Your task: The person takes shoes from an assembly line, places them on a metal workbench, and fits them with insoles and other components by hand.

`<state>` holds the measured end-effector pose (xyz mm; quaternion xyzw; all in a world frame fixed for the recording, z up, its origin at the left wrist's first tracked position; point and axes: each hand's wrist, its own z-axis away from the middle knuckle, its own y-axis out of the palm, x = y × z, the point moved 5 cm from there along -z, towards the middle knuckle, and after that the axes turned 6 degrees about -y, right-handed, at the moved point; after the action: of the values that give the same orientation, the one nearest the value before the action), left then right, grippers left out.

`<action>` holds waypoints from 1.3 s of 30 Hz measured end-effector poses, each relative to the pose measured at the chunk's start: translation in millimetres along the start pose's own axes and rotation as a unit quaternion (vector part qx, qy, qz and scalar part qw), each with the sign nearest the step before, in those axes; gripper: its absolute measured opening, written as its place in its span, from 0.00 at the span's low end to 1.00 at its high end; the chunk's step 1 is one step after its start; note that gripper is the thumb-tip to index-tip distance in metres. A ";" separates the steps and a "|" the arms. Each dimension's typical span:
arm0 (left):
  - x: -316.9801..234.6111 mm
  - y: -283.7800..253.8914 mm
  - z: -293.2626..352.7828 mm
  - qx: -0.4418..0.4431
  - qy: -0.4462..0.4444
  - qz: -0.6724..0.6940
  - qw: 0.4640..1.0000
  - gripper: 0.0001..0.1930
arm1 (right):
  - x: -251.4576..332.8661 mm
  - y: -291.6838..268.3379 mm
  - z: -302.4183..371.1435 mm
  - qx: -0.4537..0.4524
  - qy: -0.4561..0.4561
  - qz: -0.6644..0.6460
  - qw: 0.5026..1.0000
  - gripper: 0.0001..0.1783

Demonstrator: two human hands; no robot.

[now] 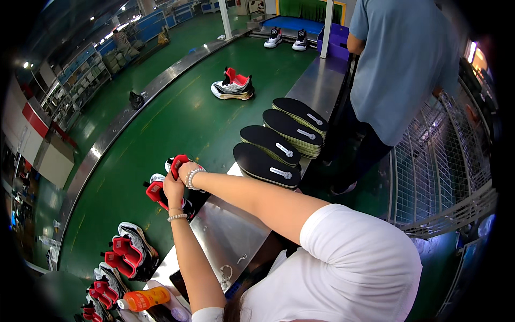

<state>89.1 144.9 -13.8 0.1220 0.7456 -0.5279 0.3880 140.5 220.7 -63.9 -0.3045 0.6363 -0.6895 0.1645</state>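
Two white sneakers with red linings are at my hands on the near edge of the green conveyor belt. My right hand [188, 173], wearing a beaded bracelet, is closed on the red tongue of the farther sneaker [179, 161]. Beside it, my left hand [173, 190] is closed at the same opening, its fingers partly hidden. The nearer sneaker [155, 191] sits just left of that hand, partly covered by it. To the right of my hands lie stacks of black insoles [266, 162] with pale oval labels.
A single sneaker [232, 86] stands farther up the belt [177, 112], and a pair [299, 42] at its far end. More sneakers [129, 251] and an orange drink bottle [146, 299] are at lower left. A person in blue [399, 64] stands right, near a wire cart [437, 155].
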 end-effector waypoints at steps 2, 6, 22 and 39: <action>10.8 1.6 -2.9 -0.009 0.007 -0.004 1.000 0.16 | 2.0 7.9 -9.4 0.017 0.002 -0.001 1.000 0.12; 9.0 0.4 -1.3 -0.008 0.007 -0.015 1.000 0.16 | -0.7 31.0 -25.3 0.035 0.058 0.003 0.998 0.13; 24.8 -14.7 -1.9 -0.012 -0.012 -0.017 1.000 0.13 | 40.5 -29.4 32.9 0.080 -0.127 -0.005 0.989 0.14; 184.5 109.2 -142.9 0.155 -0.017 -0.287 0.945 0.13 | -52.0 -5.1 280.5 -0.182 -0.217 -0.180 0.942 0.05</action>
<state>-34.0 274.0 -199.6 -0.0469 0.6514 -0.7279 0.2090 357.3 35.3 -68.5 -0.5807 0.6346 -0.4972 0.1133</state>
